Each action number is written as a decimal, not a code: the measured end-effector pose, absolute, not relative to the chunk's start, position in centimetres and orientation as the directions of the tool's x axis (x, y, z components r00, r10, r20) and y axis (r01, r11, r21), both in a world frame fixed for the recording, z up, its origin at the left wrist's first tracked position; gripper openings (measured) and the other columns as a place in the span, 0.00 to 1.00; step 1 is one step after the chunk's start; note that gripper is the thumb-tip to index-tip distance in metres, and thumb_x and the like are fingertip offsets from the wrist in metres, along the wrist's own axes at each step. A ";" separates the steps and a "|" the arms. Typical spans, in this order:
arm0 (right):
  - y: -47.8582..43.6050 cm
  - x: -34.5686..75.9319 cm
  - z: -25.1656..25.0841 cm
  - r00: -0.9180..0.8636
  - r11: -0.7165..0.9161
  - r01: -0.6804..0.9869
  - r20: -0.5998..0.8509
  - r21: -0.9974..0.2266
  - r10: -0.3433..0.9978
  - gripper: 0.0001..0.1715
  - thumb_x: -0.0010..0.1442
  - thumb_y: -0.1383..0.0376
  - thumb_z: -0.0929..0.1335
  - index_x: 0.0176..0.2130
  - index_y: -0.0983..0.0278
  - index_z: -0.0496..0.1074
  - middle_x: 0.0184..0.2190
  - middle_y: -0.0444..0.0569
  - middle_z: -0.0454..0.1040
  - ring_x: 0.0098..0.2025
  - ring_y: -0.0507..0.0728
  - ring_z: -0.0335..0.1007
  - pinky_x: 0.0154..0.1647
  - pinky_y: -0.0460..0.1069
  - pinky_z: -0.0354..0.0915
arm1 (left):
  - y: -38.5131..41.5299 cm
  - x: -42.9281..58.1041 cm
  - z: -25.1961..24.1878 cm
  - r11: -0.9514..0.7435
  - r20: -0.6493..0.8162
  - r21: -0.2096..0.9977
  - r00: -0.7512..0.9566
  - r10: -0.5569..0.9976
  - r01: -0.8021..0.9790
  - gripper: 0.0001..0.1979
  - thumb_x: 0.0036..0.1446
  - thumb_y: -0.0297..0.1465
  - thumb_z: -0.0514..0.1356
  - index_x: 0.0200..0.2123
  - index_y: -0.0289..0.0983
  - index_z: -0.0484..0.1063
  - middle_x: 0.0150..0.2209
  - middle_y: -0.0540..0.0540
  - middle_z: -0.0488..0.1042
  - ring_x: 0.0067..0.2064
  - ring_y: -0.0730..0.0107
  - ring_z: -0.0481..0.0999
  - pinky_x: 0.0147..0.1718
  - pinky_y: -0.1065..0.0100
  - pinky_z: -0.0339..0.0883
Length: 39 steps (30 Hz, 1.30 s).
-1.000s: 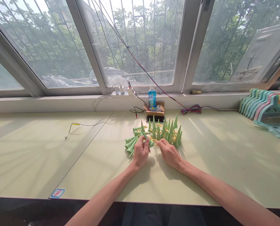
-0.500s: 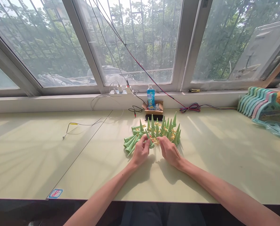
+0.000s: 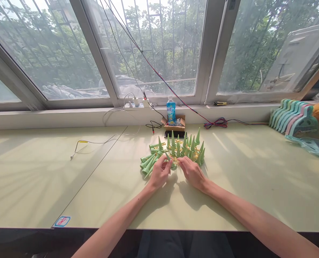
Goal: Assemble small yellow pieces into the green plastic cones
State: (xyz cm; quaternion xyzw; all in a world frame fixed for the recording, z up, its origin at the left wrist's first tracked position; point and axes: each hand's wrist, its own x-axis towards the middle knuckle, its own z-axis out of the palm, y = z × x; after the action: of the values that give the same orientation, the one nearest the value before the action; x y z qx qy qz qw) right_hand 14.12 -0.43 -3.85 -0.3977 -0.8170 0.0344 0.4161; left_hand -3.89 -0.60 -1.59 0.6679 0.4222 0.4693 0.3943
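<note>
Cone (image 3: 173,167) gripped, work apparently partway along

Take that green cone as the dial's centre, over the bench (image 3: 95,193). At eight o'clock the left hand (image 3: 160,172) pinches it, tip tilted toward eleven. At four, the right hand (image 3: 193,172) has its fingertips drawn together near small yellow pieces (image 3: 174,158); whether they hold one, I cannot tell. From nine to eleven, several lying cones (image 3: 149,165) rest on their sides. From twelve to two, many standing cones (image 3: 198,137) point upward, yellow pieces among them. The upright ones look done and the lying ones left, though that is only a judgement. Beyond, at twelve, sit a phone (image 3: 169,134) and a bottle (image 3: 171,113).
</note>
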 end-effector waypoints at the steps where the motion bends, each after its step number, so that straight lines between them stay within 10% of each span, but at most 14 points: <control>1: -0.4 14.1 -3.9 -0.343 0.684 0.620 0.651 -0.385 0.677 0.14 0.72 0.64 0.57 0.50 0.63 0.66 0.35 0.48 0.70 0.30 0.51 0.68 0.29 0.45 0.64 | -0.6 -3.9 -1.6 -0.334 0.297 0.923 0.201 0.934 0.190 0.15 0.62 0.43 0.56 0.31 0.39 0.59 0.22 0.55 0.62 0.21 0.76 0.65 0.20 0.73 0.60; 13: -0.5 14.1 -4.0 -0.372 0.679 0.626 0.618 -0.384 0.692 0.13 0.71 0.65 0.57 0.51 0.63 0.66 0.38 0.49 0.70 0.28 0.50 0.66 0.28 0.44 0.62 | -0.6 -4.0 -1.4 -0.363 0.319 0.899 0.202 0.926 0.246 0.14 0.63 0.38 0.54 0.48 0.39 0.69 0.35 0.46 0.73 0.25 0.75 0.68 0.21 0.72 0.62; 39: -0.7 14.2 -3.4 -0.428 0.737 0.567 0.633 -0.368 0.645 0.16 0.72 0.65 0.56 0.45 0.65 0.69 0.31 0.47 0.67 0.25 0.49 0.59 0.26 0.44 0.57 | -0.5 -4.0 -1.5 -0.358 0.316 0.913 0.217 0.924 0.196 0.13 0.63 0.39 0.55 0.46 0.37 0.67 0.40 0.43 0.75 0.40 0.65 0.76 0.30 0.70 0.67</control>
State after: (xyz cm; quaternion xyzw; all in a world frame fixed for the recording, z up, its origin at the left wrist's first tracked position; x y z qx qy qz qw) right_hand 14.20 -0.75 -3.38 -0.3591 -0.8436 0.0496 0.3960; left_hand -3.98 -0.49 -1.52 0.6770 0.4133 0.4698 0.3873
